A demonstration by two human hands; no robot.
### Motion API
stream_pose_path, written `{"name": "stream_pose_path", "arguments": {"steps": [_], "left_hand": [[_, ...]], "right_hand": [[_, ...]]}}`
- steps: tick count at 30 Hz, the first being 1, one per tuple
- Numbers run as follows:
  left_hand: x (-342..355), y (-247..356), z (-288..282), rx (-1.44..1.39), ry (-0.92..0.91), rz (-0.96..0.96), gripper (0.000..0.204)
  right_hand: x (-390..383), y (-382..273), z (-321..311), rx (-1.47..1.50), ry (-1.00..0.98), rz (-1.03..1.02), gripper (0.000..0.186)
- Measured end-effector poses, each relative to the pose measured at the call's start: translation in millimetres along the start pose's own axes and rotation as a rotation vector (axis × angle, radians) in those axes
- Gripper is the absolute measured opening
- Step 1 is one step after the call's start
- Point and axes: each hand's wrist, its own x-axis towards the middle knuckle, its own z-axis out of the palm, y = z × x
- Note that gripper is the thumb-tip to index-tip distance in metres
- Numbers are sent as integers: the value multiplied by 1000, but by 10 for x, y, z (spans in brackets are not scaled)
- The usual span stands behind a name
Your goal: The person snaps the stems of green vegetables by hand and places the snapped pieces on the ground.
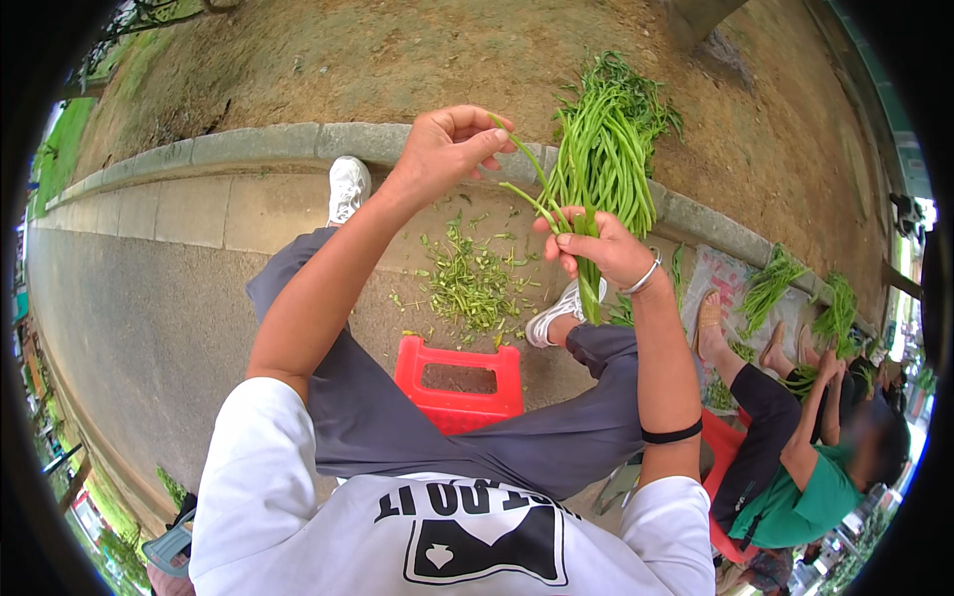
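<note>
My left hand (449, 151) is raised at the upper middle, thumb and forefinger pinched on the tip of a thin green stem (531, 157). That stem runs down to my right hand (608, 250), whose fingers are closed round a few green vegetable stalks. Long leaves (589, 283) hang below the right fingers; the greens look like water spinach. Just beyond this hand lies a big heap of long green stalks (603, 149) across the kerb, leafy ends away from me. Snapped bits of stem and leaf (471, 283) are scattered on the ground between my feet.
A red plastic stool (459, 405) is between my legs. The stone kerb (248, 149) crosses ahead, with bare soil beyond. At right, a person in a green top (795, 502) sits close by, handling greens. More bunches (770, 286) lie on a pale sheet (717, 273) there.
</note>
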Motion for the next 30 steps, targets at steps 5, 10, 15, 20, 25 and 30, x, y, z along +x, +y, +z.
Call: {"name": "stream_pose_path", "arguments": {"steps": [5, 10, 15, 20, 25, 30], "left_hand": [[16, -57, -71, 293, 3, 77, 16], [-12, -18, -88, 671, -100, 118, 16], [-49, -78, -65, 1000, -56, 290, 14], [-27, -147, -98, 1118, -30, 407, 12], [-13, -178, -81, 1199, -27, 479, 11], [-30, -165, -87, 1244, -50, 517, 12]], "right_hand": [[16, 24, -96, 20, 58, -59, 28], [-7, -3, -106, 13, 116, -30, 29], [51, 63, -89, -3, 96, 43, 27], [76, 139, -34, -87, 10, 102, 27], [90, 167, -15, -141, -32, 137, 26], [85, 146, 23, -146, -90, 168, 23]]}}
